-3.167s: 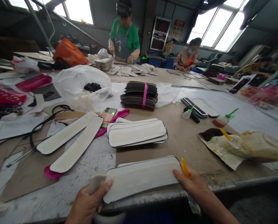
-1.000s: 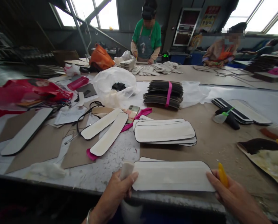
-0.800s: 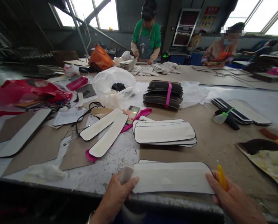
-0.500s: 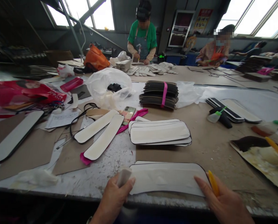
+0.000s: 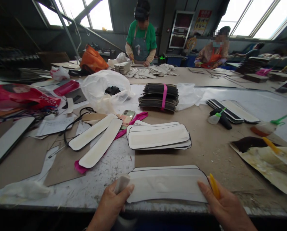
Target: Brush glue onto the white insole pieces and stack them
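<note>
A long white padded panel with a black edge (image 5: 166, 185) lies flat at the table's near edge, on top of another like it. My left hand (image 5: 111, 204) pinches its left end, thumb on top, with a small white piece (image 5: 121, 183) folded up against the fingers. My right hand (image 5: 224, 207) presses on the panel's right end and is closed around a yellow tool (image 5: 214, 190). A stack of similar white panels (image 5: 158, 136) rests just beyond.
Two narrow white strips (image 5: 95, 138) lie to the left over a pink ribbon. A banded black stack (image 5: 159, 96) and a plastic bag (image 5: 105, 89) sit further back. Glue bottles (image 5: 215, 118) and a glue-stained sheet (image 5: 266, 158) are right. Two people work at the far side.
My view has shifted right and back left, then dipped slightly. Both hands stay on the panel's ends; the panel has slid a little towards me at the table edge.
</note>
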Demonstrator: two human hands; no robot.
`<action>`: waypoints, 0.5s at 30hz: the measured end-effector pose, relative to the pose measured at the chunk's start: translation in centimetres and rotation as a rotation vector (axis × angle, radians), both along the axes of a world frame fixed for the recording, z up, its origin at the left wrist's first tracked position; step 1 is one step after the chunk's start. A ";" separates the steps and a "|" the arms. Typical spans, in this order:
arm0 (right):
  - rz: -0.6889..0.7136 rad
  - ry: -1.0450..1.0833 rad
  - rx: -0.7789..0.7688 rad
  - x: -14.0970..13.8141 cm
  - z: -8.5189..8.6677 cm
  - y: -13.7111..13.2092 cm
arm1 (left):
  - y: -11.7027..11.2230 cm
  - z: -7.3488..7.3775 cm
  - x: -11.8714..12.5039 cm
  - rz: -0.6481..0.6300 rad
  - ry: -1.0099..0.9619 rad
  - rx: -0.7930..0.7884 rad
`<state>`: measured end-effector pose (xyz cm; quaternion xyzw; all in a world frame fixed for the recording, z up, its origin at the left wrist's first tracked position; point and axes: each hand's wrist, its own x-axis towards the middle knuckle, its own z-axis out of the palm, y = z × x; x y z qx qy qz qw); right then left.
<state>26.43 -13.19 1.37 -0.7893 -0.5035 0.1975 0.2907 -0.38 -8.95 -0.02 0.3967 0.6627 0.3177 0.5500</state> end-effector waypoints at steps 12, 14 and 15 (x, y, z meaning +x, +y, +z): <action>-0.079 0.587 -0.220 0.9 0.6 1.4 | 1.1 0.1 -0.4 -0.091 -0.104 -0.171; -0.067 0.673 -0.241 1.3 0.3 1.3 | 1.1 0.1 -0.6 -0.094 -0.125 -0.191; -0.060 0.714 -0.248 1.4 0.1 1.2 | 1.1 0.1 -0.7 -0.099 -0.135 -0.193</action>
